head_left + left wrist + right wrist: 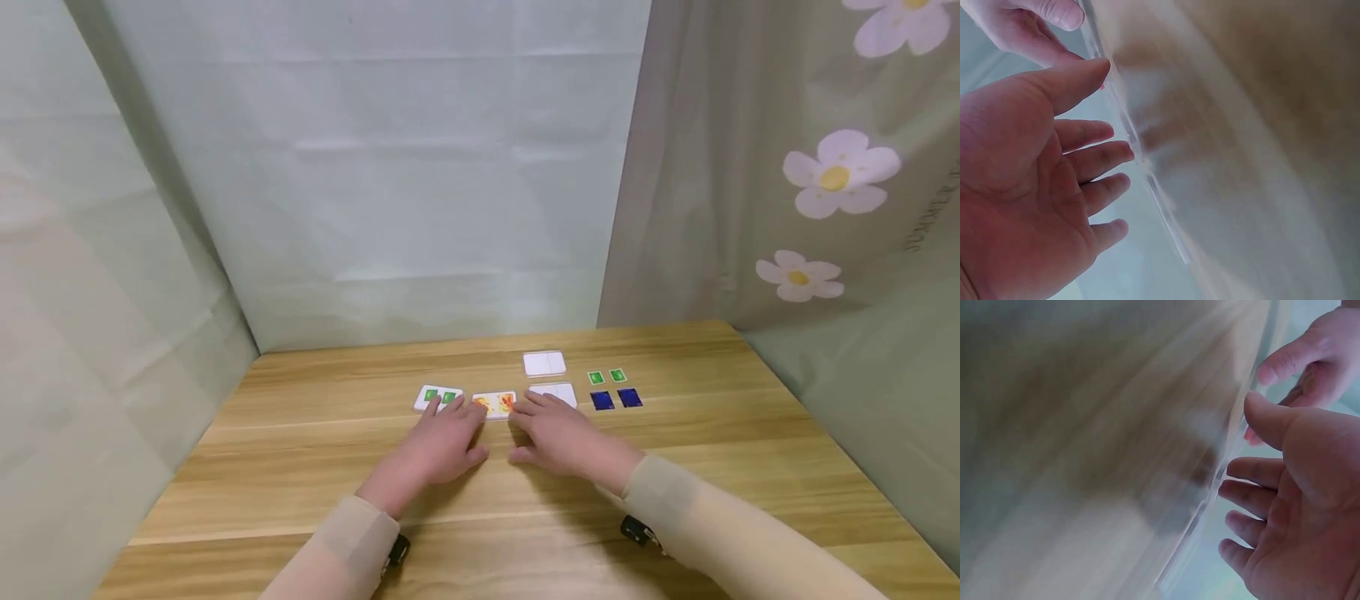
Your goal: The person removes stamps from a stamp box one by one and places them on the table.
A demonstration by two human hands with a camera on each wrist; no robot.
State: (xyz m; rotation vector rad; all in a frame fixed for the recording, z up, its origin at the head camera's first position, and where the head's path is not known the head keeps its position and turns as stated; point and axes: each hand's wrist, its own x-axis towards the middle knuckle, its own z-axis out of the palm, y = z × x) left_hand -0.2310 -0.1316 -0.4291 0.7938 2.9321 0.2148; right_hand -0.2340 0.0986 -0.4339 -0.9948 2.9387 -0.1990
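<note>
Fingers of the left hand and right hand are spread. Between them lies the orange-patterned card, with the green-square card left and a white card right.

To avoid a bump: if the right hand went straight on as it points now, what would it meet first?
Probably the orange-patterned card, just ahead of the right hand; whether they touch is unclear.
</note>
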